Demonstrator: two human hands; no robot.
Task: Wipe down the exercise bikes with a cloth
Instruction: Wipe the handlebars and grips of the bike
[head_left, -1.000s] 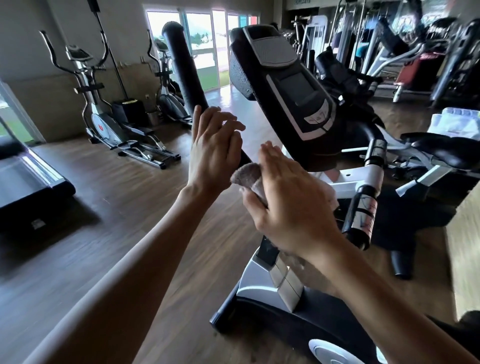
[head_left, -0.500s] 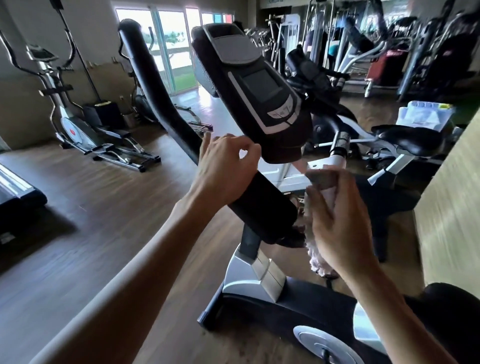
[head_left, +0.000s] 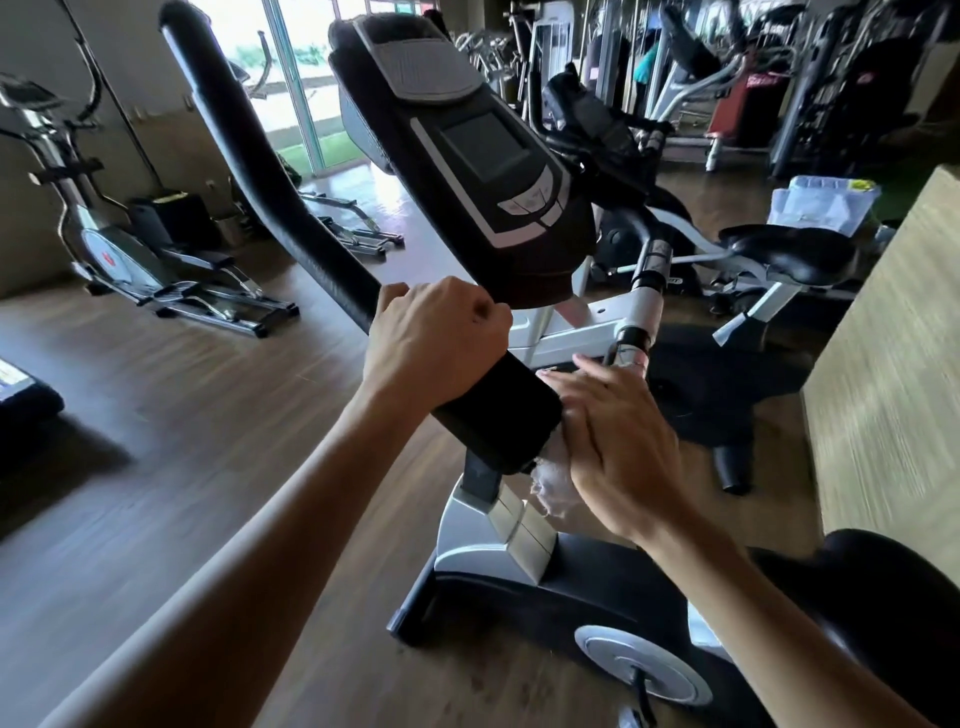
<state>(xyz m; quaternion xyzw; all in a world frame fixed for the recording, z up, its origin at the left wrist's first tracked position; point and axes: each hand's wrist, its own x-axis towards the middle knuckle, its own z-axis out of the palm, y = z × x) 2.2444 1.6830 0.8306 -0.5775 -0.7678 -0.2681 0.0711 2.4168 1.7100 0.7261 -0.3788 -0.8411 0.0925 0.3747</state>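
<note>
Now the white cloth (head_left: 553, 480) sits low on the exercise bike (head_left: 519, 530), pressed against the near end of the black padded handlebar (head_left: 291, 218) where it meets the silver stem (head_left: 498, 535); half a second ago it was held up in the air to the right of the bar, well clear of it. Most of the cloth is hidden under the right hand (head_left: 613, 441), with only a fluffy tuft showing below the palm, so how it is folded cannot be made out. The right hand's fingers (head_left: 602, 379) lie fairly straight and close together, flat over the cloth, the wrist bent and the forearm running off the lower right corner. The left hand (head_left: 436, 343) has closed since the earlier frame: then its fingers were loosely spread over the bar, now they are curled tight round the handlebar just below the console (head_left: 467, 156), knuckles up, arm stretched out from the lower left. The console's top edge is cut off by the frame. Behind, an elliptical trainer (head_left: 114, 244) stands on the wooden floor (head_left: 182, 426), and a second bike's saddle (head_left: 789, 254) shows at the right, its surroundings blurred.
</note>
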